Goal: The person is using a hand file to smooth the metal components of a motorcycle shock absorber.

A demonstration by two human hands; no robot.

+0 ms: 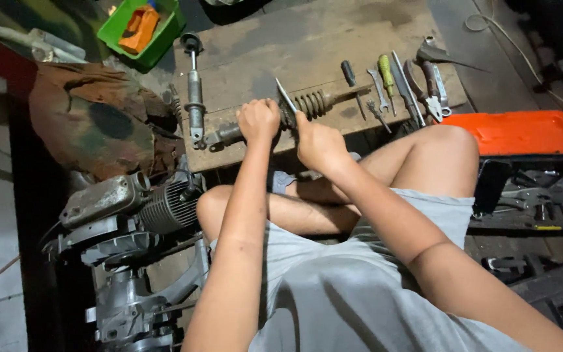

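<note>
My left hand (259, 119) grips a metal shock absorber (314, 103) that lies across a wooden board (307, 45); its rusty coil spring shows to the right of my hands. My right hand (318, 145) holds a flat metal tool (286, 98) whose blade points up and away against the spring's near end. A second shock absorber (194, 91) lies upright in the view on the board's left edge. I sit cross-legged, with my knees just below the board.
Screwdrivers, wrenches and pliers (399, 81) lie in a row on the board's right. An open orange toolbox (522, 133) stands at right. A grey engine (131, 215) sits at lower left, a green bin (141, 29) at top left.
</note>
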